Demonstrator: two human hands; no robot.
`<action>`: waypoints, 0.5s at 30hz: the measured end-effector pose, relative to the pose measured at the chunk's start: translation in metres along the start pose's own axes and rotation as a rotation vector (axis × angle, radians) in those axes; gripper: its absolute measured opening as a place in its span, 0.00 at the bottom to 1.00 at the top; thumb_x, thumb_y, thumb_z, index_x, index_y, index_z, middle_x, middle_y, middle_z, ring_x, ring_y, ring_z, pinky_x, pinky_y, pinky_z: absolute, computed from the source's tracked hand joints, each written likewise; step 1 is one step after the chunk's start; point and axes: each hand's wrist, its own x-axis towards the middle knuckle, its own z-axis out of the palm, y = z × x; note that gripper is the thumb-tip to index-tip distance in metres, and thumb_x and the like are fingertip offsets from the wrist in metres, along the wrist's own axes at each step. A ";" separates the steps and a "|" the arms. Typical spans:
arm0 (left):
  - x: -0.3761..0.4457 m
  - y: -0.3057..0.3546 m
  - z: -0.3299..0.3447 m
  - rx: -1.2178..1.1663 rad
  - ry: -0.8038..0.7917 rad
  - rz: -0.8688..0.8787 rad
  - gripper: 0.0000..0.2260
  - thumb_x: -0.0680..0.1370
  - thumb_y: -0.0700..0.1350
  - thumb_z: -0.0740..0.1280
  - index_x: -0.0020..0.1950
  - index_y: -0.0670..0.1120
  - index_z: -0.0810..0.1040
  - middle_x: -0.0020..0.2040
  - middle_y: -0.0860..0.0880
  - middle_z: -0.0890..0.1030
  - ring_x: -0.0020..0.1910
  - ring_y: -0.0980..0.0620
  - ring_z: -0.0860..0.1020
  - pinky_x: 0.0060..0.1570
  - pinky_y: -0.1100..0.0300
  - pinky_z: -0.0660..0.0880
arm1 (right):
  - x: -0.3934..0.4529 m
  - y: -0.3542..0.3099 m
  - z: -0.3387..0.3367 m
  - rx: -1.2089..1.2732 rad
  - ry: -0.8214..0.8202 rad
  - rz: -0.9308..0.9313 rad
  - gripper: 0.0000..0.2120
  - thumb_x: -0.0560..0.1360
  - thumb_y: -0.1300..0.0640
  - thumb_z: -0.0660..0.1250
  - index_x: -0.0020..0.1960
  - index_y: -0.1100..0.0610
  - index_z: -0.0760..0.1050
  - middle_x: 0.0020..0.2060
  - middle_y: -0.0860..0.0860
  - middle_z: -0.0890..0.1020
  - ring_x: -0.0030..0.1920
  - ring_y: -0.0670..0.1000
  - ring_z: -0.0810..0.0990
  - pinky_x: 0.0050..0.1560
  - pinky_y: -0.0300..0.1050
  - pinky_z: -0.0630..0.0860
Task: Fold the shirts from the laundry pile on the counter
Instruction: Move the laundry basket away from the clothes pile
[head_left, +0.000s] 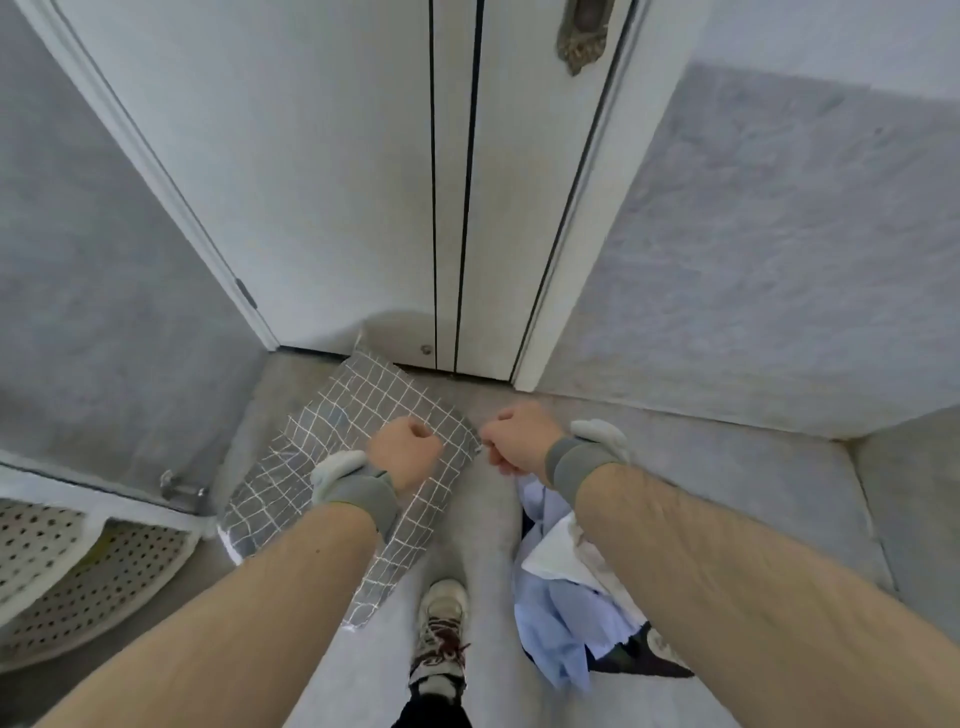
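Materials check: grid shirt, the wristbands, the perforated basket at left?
Grid shirt: thin woven cloth by the look, matte grey with white lines; it drapes and creases.
Wristbands: grey knit or elastic fabric, matte, snug; the pale lump on each could be plastic, unclear.
Basket: probably rigid white plastic, with even punched holes.

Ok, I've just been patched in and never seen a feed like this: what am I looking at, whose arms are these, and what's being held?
There is no machine here. One camera worn on a person's head looks down at their own bare arms. The left hand rests, fingers curled, on a grey grid-patterned garment spread on the grey surface; whether it grips the cloth is unclear. The right hand pinches that garment's edge. Under the right forearm lies a crumpled pile of light blue and white laundry. A perforated basket sits at lower left, and a white door is ahead.
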 end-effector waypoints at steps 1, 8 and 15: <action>0.028 0.000 0.007 0.014 -0.022 -0.024 0.07 0.77 0.46 0.63 0.52 0.48 0.77 0.48 0.48 0.81 0.48 0.47 0.80 0.49 0.55 0.78 | 0.027 -0.002 0.004 0.001 -0.007 0.040 0.08 0.71 0.62 0.63 0.34 0.56 0.71 0.23 0.53 0.76 0.23 0.52 0.71 0.26 0.39 0.68; 0.220 -0.033 0.058 0.060 0.031 -0.260 0.03 0.74 0.44 0.64 0.46 0.45 0.74 0.36 0.48 0.73 0.34 0.49 0.71 0.40 0.57 0.72 | 0.219 0.018 0.052 0.037 -0.027 0.149 0.06 0.70 0.61 0.60 0.36 0.57 0.73 0.31 0.57 0.80 0.29 0.55 0.77 0.31 0.43 0.72; 0.316 -0.067 0.080 0.009 0.120 -0.309 0.21 0.71 0.65 0.65 0.44 0.46 0.74 0.37 0.50 0.78 0.31 0.52 0.75 0.27 0.62 0.64 | 0.318 0.057 0.099 0.072 -0.139 0.225 0.18 0.77 0.50 0.59 0.66 0.42 0.64 0.38 0.52 0.80 0.30 0.52 0.78 0.29 0.39 0.72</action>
